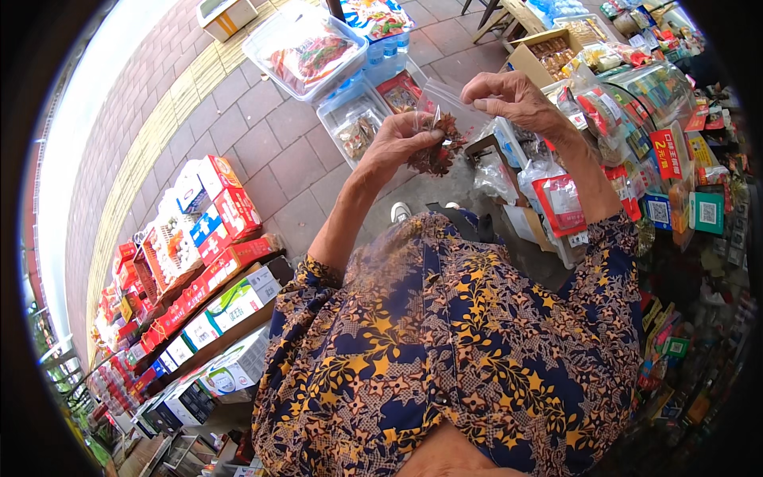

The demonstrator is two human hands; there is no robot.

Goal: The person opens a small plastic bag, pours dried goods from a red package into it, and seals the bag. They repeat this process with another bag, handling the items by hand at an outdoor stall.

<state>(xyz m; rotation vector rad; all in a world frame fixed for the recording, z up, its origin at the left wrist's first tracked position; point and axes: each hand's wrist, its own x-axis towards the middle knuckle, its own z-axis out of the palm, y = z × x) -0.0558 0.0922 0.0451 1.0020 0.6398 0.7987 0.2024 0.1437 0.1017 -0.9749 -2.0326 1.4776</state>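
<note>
At the upper middle, my left hand (400, 142) pinches a clear zip-lock plastic bag (456, 101) together with a clump of dried reddish-brown star-shaped pieces (438, 152), perhaps star anise. Whether the clump lies inside the bag or against its outside, I cannot tell. To the right of the bag's top is my right hand (514, 100), fingers curled with thumb and forefinger close together near the bag's edge. The bag hides part of what lies between the two hands, so any hold by the right fingertips is unclear.
Beyond my left hand stand plastic tubs (304, 89) of packaged goods, one with bagged dried goods (357, 134). Packets, a cardboard box (548, 53) and a hanging red-edged packet (559, 206) crowd the right. Stacked cartons (235, 211) and a basket (170, 256) stand at the left, beside paving.
</note>
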